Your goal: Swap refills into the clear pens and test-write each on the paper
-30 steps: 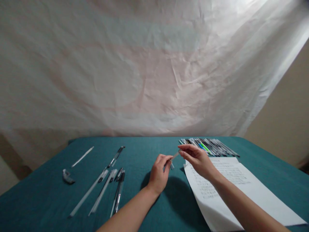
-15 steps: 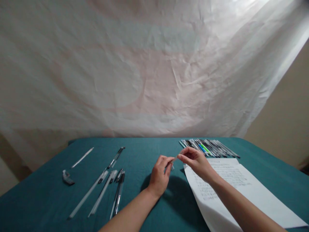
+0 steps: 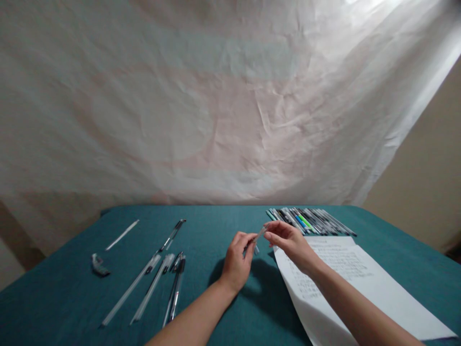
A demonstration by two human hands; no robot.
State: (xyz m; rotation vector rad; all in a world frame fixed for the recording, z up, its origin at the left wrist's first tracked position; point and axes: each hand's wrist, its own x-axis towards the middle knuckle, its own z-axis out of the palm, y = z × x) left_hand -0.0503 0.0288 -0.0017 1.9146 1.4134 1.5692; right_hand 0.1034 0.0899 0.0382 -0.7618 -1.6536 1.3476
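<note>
My left hand [image 3: 238, 257] and my right hand [image 3: 288, 241] meet above the teal table [image 3: 216, 298], both pinching a thin clear pen [image 3: 258, 235]. The left fingers close around its lower end and the right fingertips pinch its upper end. The pen slants up to the right between them. A white sheet of paper [image 3: 345, 283] with handwriting lies under my right forearm.
A row of several pens [image 3: 310, 221] lies at the table's back right. Several clear pens and pen parts [image 3: 158, 278] lie at the left, with a thin white refill [image 3: 122, 234] and a small dark cap piece [image 3: 98, 265]. A wrinkled white cloth hangs behind.
Both hands stayed together on the pen; my right hand drew slightly closer to the left and the pen's angle shifted a little.
</note>
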